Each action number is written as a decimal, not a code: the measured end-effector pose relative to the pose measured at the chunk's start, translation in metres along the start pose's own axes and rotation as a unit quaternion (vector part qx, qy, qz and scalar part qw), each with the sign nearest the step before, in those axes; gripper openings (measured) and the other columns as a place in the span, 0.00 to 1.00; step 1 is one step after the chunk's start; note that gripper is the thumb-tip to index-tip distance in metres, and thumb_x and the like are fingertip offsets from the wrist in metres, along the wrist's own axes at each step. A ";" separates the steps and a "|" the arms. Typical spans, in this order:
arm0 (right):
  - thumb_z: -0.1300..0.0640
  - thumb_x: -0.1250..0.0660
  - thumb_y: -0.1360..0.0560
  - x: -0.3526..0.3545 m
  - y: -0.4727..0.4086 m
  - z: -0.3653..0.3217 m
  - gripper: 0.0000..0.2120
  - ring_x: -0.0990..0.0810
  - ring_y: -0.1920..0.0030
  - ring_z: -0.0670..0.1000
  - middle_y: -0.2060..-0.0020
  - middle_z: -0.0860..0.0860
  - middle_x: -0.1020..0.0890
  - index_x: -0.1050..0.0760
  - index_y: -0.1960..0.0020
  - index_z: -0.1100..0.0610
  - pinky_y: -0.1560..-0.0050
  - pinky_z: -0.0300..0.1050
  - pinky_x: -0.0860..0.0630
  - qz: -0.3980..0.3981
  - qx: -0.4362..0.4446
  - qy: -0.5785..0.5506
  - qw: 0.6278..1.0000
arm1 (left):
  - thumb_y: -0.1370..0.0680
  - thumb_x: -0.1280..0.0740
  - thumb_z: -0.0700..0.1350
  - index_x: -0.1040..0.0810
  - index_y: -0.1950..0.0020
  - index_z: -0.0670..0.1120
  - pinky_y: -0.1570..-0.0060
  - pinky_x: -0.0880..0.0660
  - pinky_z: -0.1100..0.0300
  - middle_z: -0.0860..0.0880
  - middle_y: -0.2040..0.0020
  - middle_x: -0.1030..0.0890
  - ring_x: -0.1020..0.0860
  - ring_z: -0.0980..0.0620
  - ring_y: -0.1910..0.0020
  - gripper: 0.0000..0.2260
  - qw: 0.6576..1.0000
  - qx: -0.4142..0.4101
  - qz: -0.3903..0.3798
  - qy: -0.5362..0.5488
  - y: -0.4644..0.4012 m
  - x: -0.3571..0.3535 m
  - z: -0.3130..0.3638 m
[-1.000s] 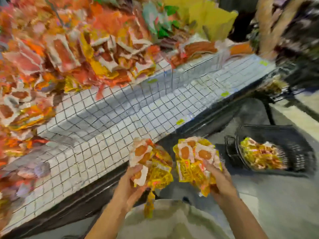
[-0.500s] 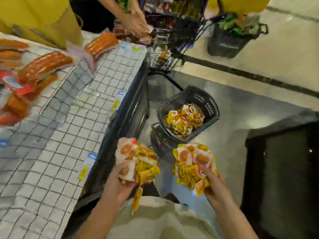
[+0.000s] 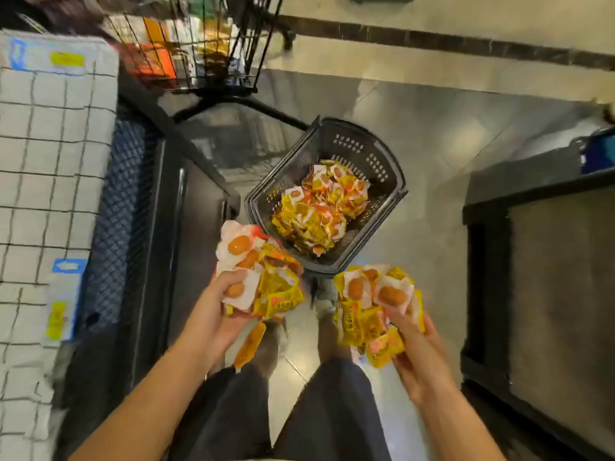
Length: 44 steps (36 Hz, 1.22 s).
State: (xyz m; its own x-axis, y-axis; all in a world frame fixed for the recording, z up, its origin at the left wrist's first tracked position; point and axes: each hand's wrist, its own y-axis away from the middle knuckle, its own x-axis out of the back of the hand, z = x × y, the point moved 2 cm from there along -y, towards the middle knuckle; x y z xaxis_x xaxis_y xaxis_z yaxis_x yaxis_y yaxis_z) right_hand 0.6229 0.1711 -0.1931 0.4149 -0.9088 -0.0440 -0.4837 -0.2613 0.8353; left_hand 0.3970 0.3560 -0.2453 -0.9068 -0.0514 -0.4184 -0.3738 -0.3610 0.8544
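Gripping a bunch of snack packets, the left hand curls tight round it; the right hand clutches a second bunch, both just short of the basket on the floor. Best lean over its rim and drop low: one packet dangles loose. Two bunches, one basket, one heap inside.

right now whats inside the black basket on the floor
A heap of yellow-and-white snack packets lies in the black basket; the heap covers the basket's bottom and any packets underneath.
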 end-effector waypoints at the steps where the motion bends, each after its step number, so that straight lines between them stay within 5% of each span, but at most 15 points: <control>1: 0.56 0.25 0.31 -0.003 -0.019 0.003 0.18 0.14 0.52 0.55 0.45 0.59 0.14 0.18 0.41 0.51 0.57 0.51 0.15 0.016 -0.007 0.000 1.000 | 0.34 0.22 0.43 0.24 0.31 0.45 0.49 0.20 0.43 0.40 0.38 0.18 0.18 0.39 0.41 0.32 1.000 -0.005 0.007 -0.005 -0.018 -0.003 0.000; 6: 0.57 0.26 0.30 -0.026 -0.113 0.011 0.19 0.13 0.52 0.56 0.45 0.59 0.14 0.18 0.39 0.51 0.62 0.47 0.17 0.003 -0.018 0.025 1.000 | 0.30 0.29 0.42 0.23 0.33 0.43 0.57 0.18 0.48 0.42 0.45 0.16 0.15 0.43 0.49 0.25 0.996 -0.018 0.079 -0.048 -0.112 -0.019 -0.009; 9: 0.57 0.29 0.23 -0.037 -0.171 0.015 0.19 0.15 0.46 0.59 0.41 0.60 0.16 0.22 0.33 0.54 0.56 0.51 0.17 -0.011 -0.019 0.052 0.998 | 0.24 0.33 0.40 0.22 0.35 0.43 0.52 0.21 0.51 0.43 0.48 0.18 0.20 0.41 0.46 0.17 0.990 -0.018 0.106 -0.088 -0.166 -0.028 -0.019; 12: 0.57 0.29 0.22 -0.050 -0.231 0.017 0.19 0.17 0.41 0.63 0.40 0.60 0.16 0.23 0.32 0.56 0.47 0.58 0.17 -0.006 -0.025 0.054 0.998 | 0.23 0.34 0.38 0.21 0.35 0.45 0.43 0.24 0.42 0.40 0.44 0.19 0.22 0.37 0.41 0.16 0.986 -0.021 0.136 -0.098 -0.225 -0.026 -0.028; 15: 0.58 0.29 0.22 -0.066 -0.286 0.013 0.20 0.18 0.38 0.64 0.39 0.59 0.17 0.23 0.31 0.57 0.36 0.63 0.23 -0.016 -0.034 0.055 0.998 | 0.23 0.34 0.39 0.22 0.34 0.47 0.48 0.25 0.47 0.43 0.46 0.19 0.22 0.41 0.44 0.18 0.983 -0.038 0.130 -0.127 -0.273 -0.031 -0.030; 20: 0.60 0.27 0.24 -0.103 -0.382 -0.001 0.20 0.14 0.46 0.57 0.43 0.57 0.15 0.23 0.32 0.57 0.48 0.55 0.15 0.007 -0.036 0.053 0.998 | 0.23 0.33 0.40 0.22 0.35 0.46 0.51 0.28 0.48 0.44 0.51 0.23 0.24 0.45 0.50 0.16 0.979 -0.063 0.130 -0.143 -0.362 -0.051 -0.026; 25: 0.63 0.25 0.25 -0.123 -0.452 -0.021 0.25 0.14 0.45 0.56 0.43 0.55 0.15 0.27 0.30 0.52 0.53 0.50 0.15 0.067 -0.026 0.022 0.997 | 0.26 0.30 0.43 0.22 0.46 0.49 0.66 0.25 0.59 0.52 0.63 0.24 0.22 0.53 0.63 0.10 0.970 -0.074 0.149 -0.175 -0.437 -0.087 -0.011; 29: 0.60 0.23 0.26 -0.126 -0.485 -0.036 0.29 0.14 0.45 0.53 0.43 0.51 0.15 0.28 0.29 0.47 0.50 0.52 0.15 0.104 0.003 -0.004 0.995 | 0.28 0.28 0.41 0.23 0.54 0.50 0.67 0.24 0.59 0.53 0.67 0.24 0.21 0.55 0.66 0.07 0.975 -0.104 0.091 -0.173 -0.474 -0.112 0.004; 33: 0.56 0.23 0.26 -0.120 -0.507 -0.032 0.26 0.14 0.46 0.47 0.46 0.46 0.14 0.27 0.32 0.44 0.46 0.49 0.17 0.101 0.034 0.010 0.994 | 0.28 0.27 0.44 0.20 0.48 0.51 0.66 0.22 0.61 0.53 0.62 0.21 0.19 0.57 0.61 0.10 0.967 -0.137 0.063 -0.205 -0.503 -0.121 0.007; 36: 0.55 0.25 0.24 -0.111 -0.526 -0.012 0.29 0.17 0.40 0.48 0.39 0.47 0.17 0.31 0.27 0.44 0.38 0.51 0.20 0.096 0.014 0.028 0.995 | 0.29 0.25 0.48 0.22 0.38 0.52 0.61 0.21 0.60 0.55 0.54 0.16 0.16 0.57 0.54 0.20 0.960 -0.121 0.089 -0.238 -0.529 -0.110 -0.008; 40: 0.61 0.34 0.20 -0.099 -0.540 0.023 0.22 0.22 0.41 0.48 0.39 0.50 0.19 0.30 0.27 0.50 0.49 0.38 0.26 0.063 -0.078 0.086 0.991 | 0.31 0.23 0.49 0.26 0.32 0.50 0.38 0.24 0.43 0.46 0.37 0.20 0.21 0.44 0.39 0.28 0.913 -0.069 0.185 -0.357 -0.556 -0.076 -0.038; 42: 0.64 0.37 0.19 -0.098 -0.542 0.037 0.16 0.22 0.48 0.50 0.49 0.50 0.20 0.28 0.33 0.53 0.59 0.36 0.24 0.042 -0.098 0.113 0.988 | 0.27 0.26 0.51 0.29 0.28 0.48 0.33 0.28 0.45 0.45 0.31 0.24 0.24 0.43 0.34 0.29 0.882 -0.071 0.202 -0.419 -0.558 -0.065 -0.049; 44: 0.61 0.36 0.18 -0.099 -0.540 0.046 0.18 0.21 0.49 0.45 0.45 0.47 0.19 0.29 0.29 0.51 0.56 0.34 0.23 0.034 -0.093 0.111 0.989 | 0.28 0.30 0.53 0.30 0.26 0.49 0.32 0.29 0.48 0.46 0.32 0.23 0.25 0.44 0.34 0.31 0.858 -0.092 0.215 -0.457 -0.554 -0.060 -0.052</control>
State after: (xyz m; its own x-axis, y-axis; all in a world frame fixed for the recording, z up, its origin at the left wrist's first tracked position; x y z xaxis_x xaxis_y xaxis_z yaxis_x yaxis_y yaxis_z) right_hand 0.8079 0.3873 -0.6650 0.5549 -0.8234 0.1186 -0.3738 -0.1194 0.9198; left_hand 0.6688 0.5102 -0.7094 -0.7593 0.5046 0.4108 -0.0055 -0.6363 0.7714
